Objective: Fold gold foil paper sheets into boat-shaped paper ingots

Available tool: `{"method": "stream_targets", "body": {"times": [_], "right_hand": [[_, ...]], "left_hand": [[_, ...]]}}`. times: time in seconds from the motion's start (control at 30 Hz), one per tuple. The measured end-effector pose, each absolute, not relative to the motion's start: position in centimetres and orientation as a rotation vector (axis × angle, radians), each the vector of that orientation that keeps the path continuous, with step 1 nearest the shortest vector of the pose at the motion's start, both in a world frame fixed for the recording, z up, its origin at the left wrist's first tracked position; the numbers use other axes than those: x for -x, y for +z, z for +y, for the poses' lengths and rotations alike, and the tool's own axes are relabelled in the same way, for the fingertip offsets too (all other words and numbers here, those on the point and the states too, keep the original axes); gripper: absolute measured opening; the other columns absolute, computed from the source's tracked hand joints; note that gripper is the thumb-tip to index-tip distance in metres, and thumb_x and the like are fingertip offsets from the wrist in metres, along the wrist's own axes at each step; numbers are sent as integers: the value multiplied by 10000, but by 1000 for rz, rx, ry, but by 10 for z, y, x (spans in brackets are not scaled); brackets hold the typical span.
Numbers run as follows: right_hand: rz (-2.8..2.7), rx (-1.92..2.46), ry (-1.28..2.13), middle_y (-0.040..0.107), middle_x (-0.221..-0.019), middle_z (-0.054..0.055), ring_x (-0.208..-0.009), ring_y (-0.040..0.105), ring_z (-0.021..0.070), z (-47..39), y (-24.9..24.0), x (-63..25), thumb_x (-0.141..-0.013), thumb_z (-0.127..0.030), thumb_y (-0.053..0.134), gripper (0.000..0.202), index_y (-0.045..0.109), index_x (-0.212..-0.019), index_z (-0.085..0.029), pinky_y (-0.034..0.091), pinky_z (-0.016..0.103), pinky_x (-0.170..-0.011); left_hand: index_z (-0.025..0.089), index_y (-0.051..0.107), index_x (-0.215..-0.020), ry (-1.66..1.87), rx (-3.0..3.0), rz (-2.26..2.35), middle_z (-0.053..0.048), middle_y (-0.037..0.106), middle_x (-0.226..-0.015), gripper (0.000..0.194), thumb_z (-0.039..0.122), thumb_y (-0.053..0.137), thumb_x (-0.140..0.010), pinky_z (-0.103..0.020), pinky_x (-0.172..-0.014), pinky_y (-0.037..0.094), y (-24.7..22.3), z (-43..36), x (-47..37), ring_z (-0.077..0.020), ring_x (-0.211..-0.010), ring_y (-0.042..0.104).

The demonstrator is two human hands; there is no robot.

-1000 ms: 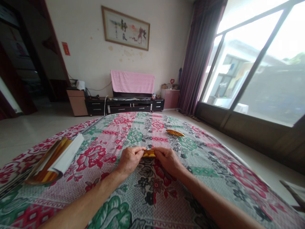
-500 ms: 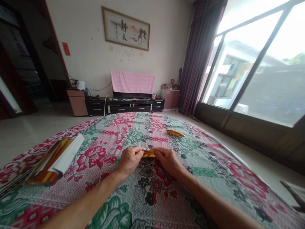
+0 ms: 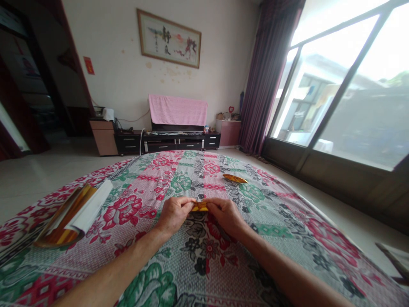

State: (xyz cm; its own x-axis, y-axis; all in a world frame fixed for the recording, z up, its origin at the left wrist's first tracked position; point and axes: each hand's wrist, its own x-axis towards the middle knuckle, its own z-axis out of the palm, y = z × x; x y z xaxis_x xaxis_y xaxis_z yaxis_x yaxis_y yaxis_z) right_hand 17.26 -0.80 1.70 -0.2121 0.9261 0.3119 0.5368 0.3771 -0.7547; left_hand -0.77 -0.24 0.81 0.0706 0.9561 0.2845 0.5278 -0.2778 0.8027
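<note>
A small strip of shiny gold paper (image 3: 200,207) spans the gap between my two hands, low over the patterned cloth. My left hand (image 3: 175,213) pinches its left end between thumb and fingers. At the other end, my right hand (image 3: 225,214) grips it the same way. Both ends are hidden under the fingers. Beyond my right hand lies a folded gold paper piece (image 3: 235,178), boat-like with pointed ends. To the left rests a curled stack of gold and white paper sheets (image 3: 75,213).
A flowered cloth (image 3: 153,264) in red, green and grey covers the surface before me. Past its far edge stand a low black cabinet (image 3: 188,146) and a screen under a pink towel (image 3: 178,109). A large window (image 3: 351,94) and purple curtain (image 3: 271,64) are at the right.
</note>
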Motion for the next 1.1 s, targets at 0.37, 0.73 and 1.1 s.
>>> {"method": "stream_targets", "body": {"times": [0.37, 0.73, 1.1], "right_hand": [[-1855, 1264, 691, 711, -795, 7, -707, 610, 157, -7, 17, -173, -781, -256, 471, 308, 714, -964, -210, 456, 245, -650], [-1879, 1296, 695, 618, -596, -13, -516, 477, 104, -6, 17, -175, -800, -272, 425, 347, 707, -974, -168, 363, 194, -490], [-1864, 1280, 705, 647, -642, -5, -546, 514, 109, -3, 13, -175, -795, -270, 436, 337, 711, -964, -171, 397, 201, -532]], "left_hand": [[204, 725, -895, 1081, -1845, 1482, -1, 725, -780, 280, 305, 509, -749, -205, -580, 487, 10, -3, 8, -148, -655, 649], [157, 666, -1057, 1022, -1727, 1424, -38, 704, -970, 375, 199, 475, -737, -199, -575, 512, 9, 1, 10, -124, -636, 648], [166, 694, -992, 1055, -1620, 1428, -31, 716, -916, 323, 174, 493, -739, -207, -532, 530, 3, 6, 9, -133, -617, 656]]}}
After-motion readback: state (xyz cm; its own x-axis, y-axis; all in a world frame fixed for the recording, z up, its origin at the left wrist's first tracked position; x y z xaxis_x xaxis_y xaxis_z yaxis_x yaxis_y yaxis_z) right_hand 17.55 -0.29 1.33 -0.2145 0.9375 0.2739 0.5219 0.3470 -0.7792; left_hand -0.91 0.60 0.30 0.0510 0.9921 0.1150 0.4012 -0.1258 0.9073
